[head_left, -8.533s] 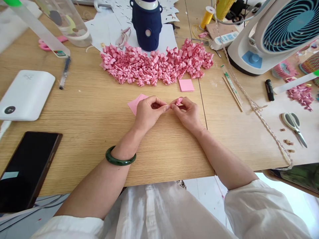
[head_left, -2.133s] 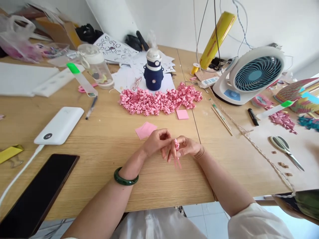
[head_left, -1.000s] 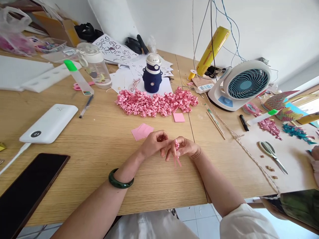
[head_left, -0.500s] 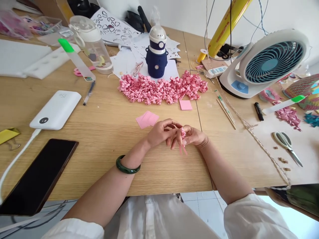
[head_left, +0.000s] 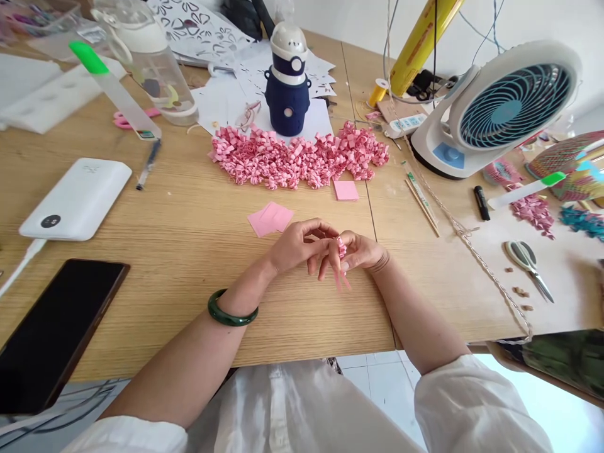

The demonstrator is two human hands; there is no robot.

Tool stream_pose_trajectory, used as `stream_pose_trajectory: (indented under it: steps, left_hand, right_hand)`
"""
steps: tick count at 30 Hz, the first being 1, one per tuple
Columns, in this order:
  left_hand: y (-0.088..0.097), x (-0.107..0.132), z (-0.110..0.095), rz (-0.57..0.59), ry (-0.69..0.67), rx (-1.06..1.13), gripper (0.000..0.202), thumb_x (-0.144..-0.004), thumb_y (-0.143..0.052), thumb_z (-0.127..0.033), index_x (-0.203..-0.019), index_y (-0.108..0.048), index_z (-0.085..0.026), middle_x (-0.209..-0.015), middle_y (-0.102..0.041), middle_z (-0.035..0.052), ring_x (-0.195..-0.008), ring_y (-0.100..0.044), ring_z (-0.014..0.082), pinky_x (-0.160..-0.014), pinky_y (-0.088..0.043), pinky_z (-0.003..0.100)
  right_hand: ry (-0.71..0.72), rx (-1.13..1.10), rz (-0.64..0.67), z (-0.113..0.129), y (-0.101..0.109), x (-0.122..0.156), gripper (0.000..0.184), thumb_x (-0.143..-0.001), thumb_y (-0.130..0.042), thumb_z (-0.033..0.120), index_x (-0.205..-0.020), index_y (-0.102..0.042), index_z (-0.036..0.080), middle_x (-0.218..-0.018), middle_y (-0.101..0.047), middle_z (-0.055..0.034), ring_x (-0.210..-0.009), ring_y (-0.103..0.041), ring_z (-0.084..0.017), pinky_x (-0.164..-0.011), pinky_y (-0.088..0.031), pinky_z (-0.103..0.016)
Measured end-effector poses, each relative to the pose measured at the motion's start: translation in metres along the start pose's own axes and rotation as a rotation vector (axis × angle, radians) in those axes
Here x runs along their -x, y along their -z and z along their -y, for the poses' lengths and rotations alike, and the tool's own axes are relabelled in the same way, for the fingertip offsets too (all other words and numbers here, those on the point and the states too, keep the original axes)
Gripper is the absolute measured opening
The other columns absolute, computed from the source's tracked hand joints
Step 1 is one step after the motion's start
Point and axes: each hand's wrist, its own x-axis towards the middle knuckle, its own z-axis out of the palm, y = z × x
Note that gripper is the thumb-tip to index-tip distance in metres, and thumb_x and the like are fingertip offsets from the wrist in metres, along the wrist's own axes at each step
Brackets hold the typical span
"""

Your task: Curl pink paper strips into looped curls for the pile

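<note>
Close together above the table's front part, my two hands work on a small folded pink paper strip [head_left: 341, 248], with two loose ends hanging down. My left hand [head_left: 301, 246], with a dark green bangle on its wrist, has its fingers bent round the paper's left side. From the other side, my right hand [head_left: 362, 250] pinches it between thumb and fingers. Part of the strip is hidden by the fingers. Just beyond my left hand lie fanned pink paper sheets [head_left: 270, 219]; a neat pink stack [head_left: 346, 190] sits farther right. Behind them spreads a heap of folded pink paper pieces [head_left: 297, 157].
A navy bottle [head_left: 287, 107] stands behind the heap. On the left are a power bank [head_left: 78, 198], a phone [head_left: 56, 333] and a clear bottle [head_left: 163, 82]. Rightward are a fan [head_left: 509, 113], a braided cord [head_left: 491, 267], scissors [head_left: 528, 264] and a black marker [head_left: 481, 202].
The camera view has shifted, so most things appear a little farther left and higher. Both hands keep hold of the paper strip in nearly the same pose.
</note>
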Motion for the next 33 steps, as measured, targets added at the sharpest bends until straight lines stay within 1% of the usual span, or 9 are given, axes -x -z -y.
stream_pose_trajectory:
  steps: [6,9,12,14,17,19,21,25,33]
  left_hand:
    - [-0.001,-0.0001,-0.0004,-0.063,-0.014,-0.021,0.035,-0.076,-0.08,-0.044,-0.074,-0.059,-0.016,-0.073,-0.062,-0.0005,-0.064,-0.058,0.0105,-0.06,-0.047,0.023]
    - [-0.0012,0.0003,0.0004,-0.053,-0.022,-0.035,0.031,-0.079,-0.077,-0.044,-0.086,-0.066,-0.016,-0.082,-0.068,0.0023,-0.071,-0.063,0.0125,-0.063,-0.049,0.023]
    - [-0.0007,0.0001,0.0013,-0.031,-0.022,-0.028,0.032,-0.082,-0.074,-0.044,-0.095,-0.07,-0.015,-0.09,-0.073,0.0054,-0.075,-0.068,0.0148,-0.064,-0.052,0.024]
    - [-0.0005,-0.0001,0.0008,-0.053,-0.02,-0.024,0.034,-0.079,-0.077,-0.046,-0.088,-0.069,-0.014,-0.085,-0.072,0.0051,-0.07,-0.066,0.014,-0.061,-0.051,0.024]
    - [-0.0011,0.0001,-0.0011,-0.102,-0.016,-0.029,0.039,-0.072,-0.084,-0.047,-0.075,-0.062,-0.015,-0.072,-0.065,0.0018,-0.06,-0.059,0.0105,-0.055,-0.045,0.021]
    - [-0.0017,0.0006,-0.0023,-0.112,-0.013,-0.032,0.04,-0.071,-0.085,-0.046,-0.071,-0.058,-0.016,-0.068,-0.062,-0.0001,-0.057,-0.055,0.009,-0.052,-0.042,0.02]
    - [-0.002,0.0007,-0.0025,-0.101,-0.019,-0.036,0.034,-0.075,-0.082,-0.043,-0.077,-0.062,-0.016,-0.072,-0.064,0.0007,-0.061,-0.059,0.0099,-0.053,-0.044,0.02]
    - [-0.0015,-0.0008,-0.0009,-0.066,-0.057,-0.057,0.031,-0.08,-0.076,-0.041,-0.096,-0.072,-0.014,-0.091,-0.074,0.0053,-0.078,-0.068,0.014,-0.068,-0.053,0.023]
    - [-0.002,-0.0014,0.0004,-0.113,-0.017,-0.031,0.035,-0.073,-0.083,-0.044,-0.075,-0.062,-0.016,-0.067,-0.063,-0.0009,-0.054,-0.057,0.0089,-0.05,-0.042,0.021]
  right_hand:
    - [-0.039,0.013,-0.005,0.0,-0.0004,0.0009,0.025,-0.077,-0.088,0.036,-0.081,-0.076,0.014,-0.069,-0.072,-0.0046,-0.089,-0.08,-0.028,-0.088,-0.062,-0.043]
    - [-0.005,0.016,0.0,0.0029,-0.0033,0.0004,0.024,-0.078,-0.087,0.035,-0.081,-0.076,0.014,-0.072,-0.074,-0.0051,-0.09,-0.08,-0.027,-0.087,-0.063,-0.042]
    - [-0.004,0.023,-0.002,0.0054,-0.0055,0.0003,0.024,-0.08,-0.085,0.036,-0.082,-0.076,0.014,-0.089,-0.079,-0.0091,-0.089,-0.08,-0.026,-0.087,-0.063,-0.04]
    - [-0.012,0.03,-0.006,0.0056,-0.005,0.0008,0.022,-0.08,-0.085,0.034,-0.083,-0.077,0.014,-0.09,-0.08,-0.008,-0.089,-0.08,-0.025,-0.087,-0.063,-0.039]
    - [-0.034,0.023,-0.019,0.0046,-0.0024,0.0018,0.02,-0.078,-0.087,0.035,-0.086,-0.079,0.018,-0.075,-0.076,-0.0016,-0.088,-0.08,-0.024,-0.088,-0.062,-0.039]
    - [-0.057,0.025,-0.04,0.0042,-0.0013,0.0019,0.023,-0.077,-0.087,0.037,-0.085,-0.079,0.018,-0.08,-0.078,-0.0031,-0.088,-0.08,-0.024,-0.088,-0.062,-0.04]
    - [-0.056,0.031,-0.047,0.0043,-0.0014,0.0014,0.025,-0.077,-0.087,0.038,-0.083,-0.078,0.016,-0.087,-0.079,-0.007,-0.091,-0.079,-0.025,-0.09,-0.062,-0.041]
    - [-0.028,0.027,-0.036,0.0047,-0.0037,0.0002,0.024,-0.077,-0.087,0.038,-0.079,-0.077,0.016,-0.082,-0.077,-0.0068,-0.098,-0.077,-0.028,-0.09,-0.062,-0.044]
    - [0.006,0.019,-0.009,0.0054,-0.0028,0.0014,0.016,-0.082,-0.083,0.03,-0.087,-0.079,0.016,-0.074,-0.072,-0.0017,-0.089,-0.079,-0.024,-0.089,-0.062,-0.04]
